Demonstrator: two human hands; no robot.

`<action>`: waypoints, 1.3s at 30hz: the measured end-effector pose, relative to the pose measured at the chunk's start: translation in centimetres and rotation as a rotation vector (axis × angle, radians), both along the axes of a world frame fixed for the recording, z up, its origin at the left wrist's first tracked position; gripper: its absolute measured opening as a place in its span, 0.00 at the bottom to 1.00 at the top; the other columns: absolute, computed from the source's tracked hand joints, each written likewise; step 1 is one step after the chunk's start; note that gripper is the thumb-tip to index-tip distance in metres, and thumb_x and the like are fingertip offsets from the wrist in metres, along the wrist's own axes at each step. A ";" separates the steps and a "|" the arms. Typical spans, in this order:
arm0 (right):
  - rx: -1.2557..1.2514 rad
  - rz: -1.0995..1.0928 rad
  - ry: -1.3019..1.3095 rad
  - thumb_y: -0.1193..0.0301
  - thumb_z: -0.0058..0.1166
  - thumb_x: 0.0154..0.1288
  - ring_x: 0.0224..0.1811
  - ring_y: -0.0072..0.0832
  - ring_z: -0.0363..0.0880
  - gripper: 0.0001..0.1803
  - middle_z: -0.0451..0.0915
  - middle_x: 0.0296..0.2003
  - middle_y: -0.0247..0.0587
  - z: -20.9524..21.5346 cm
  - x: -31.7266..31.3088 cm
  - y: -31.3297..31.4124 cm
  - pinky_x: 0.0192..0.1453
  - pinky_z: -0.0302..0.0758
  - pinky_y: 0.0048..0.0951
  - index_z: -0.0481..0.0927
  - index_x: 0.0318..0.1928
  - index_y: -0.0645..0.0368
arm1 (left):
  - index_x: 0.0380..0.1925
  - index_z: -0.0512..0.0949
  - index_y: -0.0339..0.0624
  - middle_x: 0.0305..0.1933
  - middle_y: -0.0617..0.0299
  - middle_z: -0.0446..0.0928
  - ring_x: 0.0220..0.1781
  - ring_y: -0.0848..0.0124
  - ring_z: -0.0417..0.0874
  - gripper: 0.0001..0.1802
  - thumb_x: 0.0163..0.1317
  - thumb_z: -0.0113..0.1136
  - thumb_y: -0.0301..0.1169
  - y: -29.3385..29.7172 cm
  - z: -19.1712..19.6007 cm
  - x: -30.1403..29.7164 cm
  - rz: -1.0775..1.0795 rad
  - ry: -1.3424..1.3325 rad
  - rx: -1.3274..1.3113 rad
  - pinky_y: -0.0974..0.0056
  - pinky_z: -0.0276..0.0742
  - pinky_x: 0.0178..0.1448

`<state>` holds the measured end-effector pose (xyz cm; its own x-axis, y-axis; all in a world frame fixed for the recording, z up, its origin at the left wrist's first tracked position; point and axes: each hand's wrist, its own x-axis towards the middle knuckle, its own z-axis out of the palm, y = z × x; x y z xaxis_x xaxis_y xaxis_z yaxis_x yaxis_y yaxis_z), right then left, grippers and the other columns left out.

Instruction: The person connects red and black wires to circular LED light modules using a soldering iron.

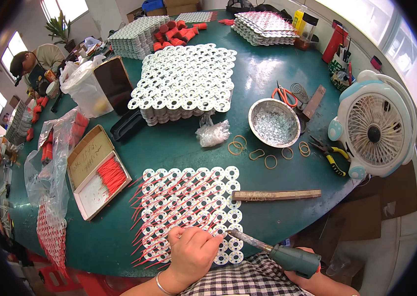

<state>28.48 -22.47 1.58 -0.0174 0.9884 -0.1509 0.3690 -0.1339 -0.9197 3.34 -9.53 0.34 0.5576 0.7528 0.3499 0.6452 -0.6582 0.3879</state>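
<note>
In front of me lies a panel of round white circuit boards [235, 216], with thin red wires [161, 201] slanting across most of its rows. My left hand [191, 252] rests over the panel's lower part, its fingers pinched on what looks like a red wire, mostly hidden by the fingers. My right hand [312, 282] grips a soldering iron [294, 260] by its green handle. The iron's tip is close to the left fingertips, over a board in the right-hand columns; whether it touches is too small to tell. A wooden strip [277, 195] lies against the panel's right edge.
An open cardboard box [81, 196] of red wires stands left. A tall panel stack [183, 79] is beyond. To the right are a metal bowl [273, 123], rubber bands [270, 162], pliers [335, 157] and a fan [376, 128]. Another person [38, 66] works far left.
</note>
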 end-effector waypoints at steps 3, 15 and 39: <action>0.097 0.000 -0.144 0.76 0.57 0.49 0.28 0.29 0.76 0.12 0.78 0.28 0.37 0.0 -0.2 0.1 0.36 0.72 0.29 0.79 0.38 0.61 | 0.28 0.81 0.53 0.24 0.74 0.69 0.33 0.75 0.71 0.09 0.43 0.65 0.28 0.1 -0.2 0.1 0.001 -0.012 0.005 0.60 0.55 0.45; 0.309 -0.393 0.148 0.80 0.54 0.55 0.22 0.22 0.75 0.22 0.77 0.27 0.39 -0.5 1.8 4.4 0.27 0.72 0.22 0.66 0.52 0.66 | 0.28 0.80 0.52 0.25 0.73 0.70 0.32 0.74 0.71 0.08 0.44 0.65 0.28 0.0 0.1 0.3 0.001 -0.021 0.004 0.61 0.56 0.43; 0.009 -0.044 0.017 0.77 0.54 0.49 0.29 0.28 0.79 0.12 0.79 0.29 0.38 -2.3 0.5 -3.1 0.36 0.75 0.28 0.76 0.38 0.63 | 0.29 0.81 0.56 0.23 0.76 0.68 0.35 0.76 0.72 0.07 0.47 0.61 0.30 -2.3 -0.1 -1.3 0.078 0.028 0.018 0.57 0.50 0.49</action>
